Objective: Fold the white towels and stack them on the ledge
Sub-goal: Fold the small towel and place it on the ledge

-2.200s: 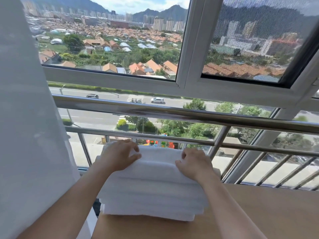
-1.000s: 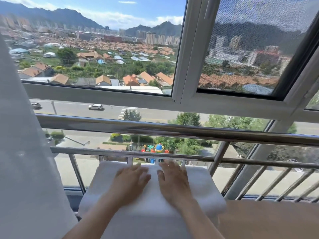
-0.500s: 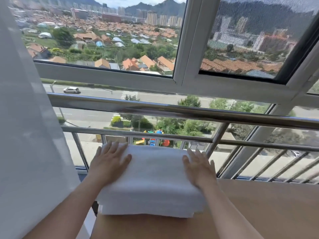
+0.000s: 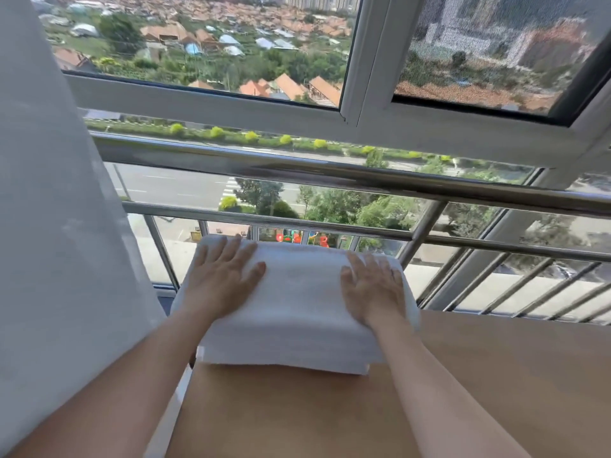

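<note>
Left hand [image 4: 222, 283], right hand [image 4: 373, 287] flat on towel stack [image 4: 297, 312] (fingers straight, spread).

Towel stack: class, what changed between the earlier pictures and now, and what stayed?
The left hand and right hand released the far edge, met flat mid-towel, then slid apart to the ends, palms pressing. The towel stack stayed on the ledge by the railing.

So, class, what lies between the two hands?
Only the bare top of the towel stack; the left hand and right hand rest flat on it, as the head view shows.
</note>
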Tool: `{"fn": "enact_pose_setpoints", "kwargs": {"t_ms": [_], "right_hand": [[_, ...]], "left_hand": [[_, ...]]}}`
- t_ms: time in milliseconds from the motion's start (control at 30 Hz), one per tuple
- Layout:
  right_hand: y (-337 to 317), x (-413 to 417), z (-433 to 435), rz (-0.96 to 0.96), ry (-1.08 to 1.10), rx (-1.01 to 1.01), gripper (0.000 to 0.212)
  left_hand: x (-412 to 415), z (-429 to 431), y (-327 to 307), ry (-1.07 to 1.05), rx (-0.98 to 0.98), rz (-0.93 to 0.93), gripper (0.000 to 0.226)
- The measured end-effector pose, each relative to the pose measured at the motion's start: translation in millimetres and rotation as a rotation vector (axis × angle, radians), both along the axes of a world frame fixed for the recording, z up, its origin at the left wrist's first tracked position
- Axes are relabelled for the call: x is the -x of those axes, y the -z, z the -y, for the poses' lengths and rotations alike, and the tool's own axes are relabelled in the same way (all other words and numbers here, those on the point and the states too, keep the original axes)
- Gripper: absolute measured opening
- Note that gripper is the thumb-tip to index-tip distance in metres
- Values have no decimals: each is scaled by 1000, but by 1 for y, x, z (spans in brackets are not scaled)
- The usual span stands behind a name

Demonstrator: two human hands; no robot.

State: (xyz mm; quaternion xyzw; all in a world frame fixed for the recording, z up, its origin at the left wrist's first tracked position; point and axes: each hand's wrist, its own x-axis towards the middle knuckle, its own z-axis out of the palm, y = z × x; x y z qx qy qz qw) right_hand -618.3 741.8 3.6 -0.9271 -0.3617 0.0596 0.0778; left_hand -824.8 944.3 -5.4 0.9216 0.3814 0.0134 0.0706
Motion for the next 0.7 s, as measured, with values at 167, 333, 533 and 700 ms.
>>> {"fn": "enact_pose_setpoints", "kwargs": {"t_ms": [167,333,533,700], "right_hand": [[1,-10,21,-65,110,18,58],[-10,25,-13,-11,-69,37,62],[4,45,-19,34,-199,-18,66],[6,4,21,35,-9,-14,63]], "left_hand": [[5,1,-3,-56,59,-8,73],[-23,33,-16,-7,59,-43,65],[-19,40,0,50,4,29,73],[8,2,5,-54,-2,-6,73]]}}
